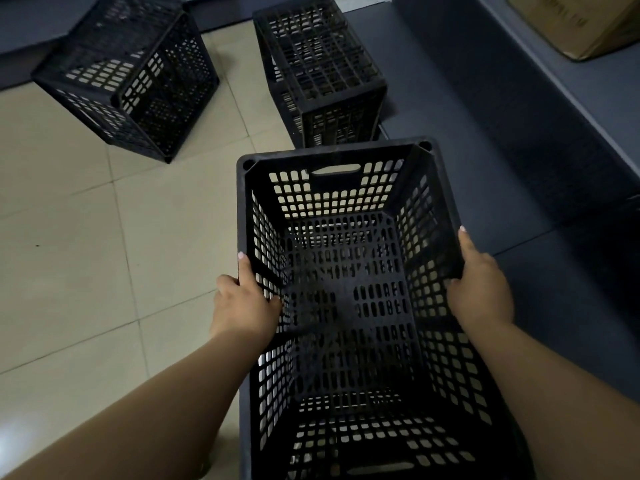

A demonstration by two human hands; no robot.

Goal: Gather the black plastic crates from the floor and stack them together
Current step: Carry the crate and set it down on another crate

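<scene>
An open-topped black plastic crate (346,188) with perforated walls fills the middle and lower view, its mouth facing up at me. My left hand (244,303) grips its left rim, thumb along the top edge. My right hand (481,289) grips the right rim the same way. A second black crate (322,64) stands just beyond it, bottom side up. A third black crate (128,77) lies tipped on its side at the upper left on the floor.
Beige floor tiles (86,237) cover the left half. A dark grey low platform (485,133) runs along the right, with a raised step behind it. A cardboard box (581,26) sits on that step at the top right.
</scene>
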